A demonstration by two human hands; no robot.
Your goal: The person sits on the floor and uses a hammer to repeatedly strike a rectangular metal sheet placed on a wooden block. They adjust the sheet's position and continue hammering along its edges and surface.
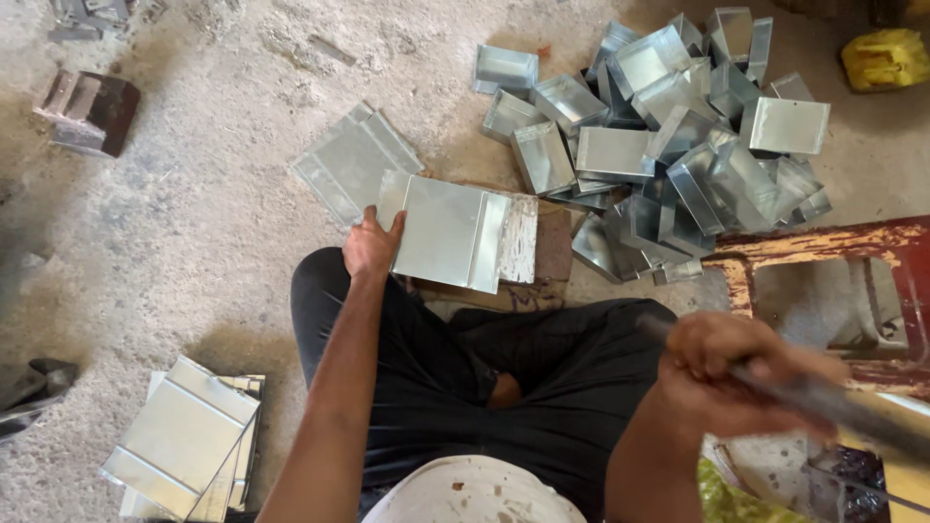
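Left hand [373, 242] is pinching the near-left edge of a folded metal sheet [450, 232] lying flat on a board on the floor, long axis running left-right, folded lip on the right. Right hand [736, 373] is wrapped tight round a dark rod [833, 402]. A swing landing off could catch those fingers, I'd say, since they sit right on the sheet.

No packages, labels, signs or screens in view.

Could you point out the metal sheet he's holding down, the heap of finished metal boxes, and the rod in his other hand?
Metal sheet [441, 230]: head view, on its flat middle.
Heap of metal boxes [678, 136]: head view, on a box near the heap's centre.
Rod [843, 405]: head view, on its shaft beyond the fist.
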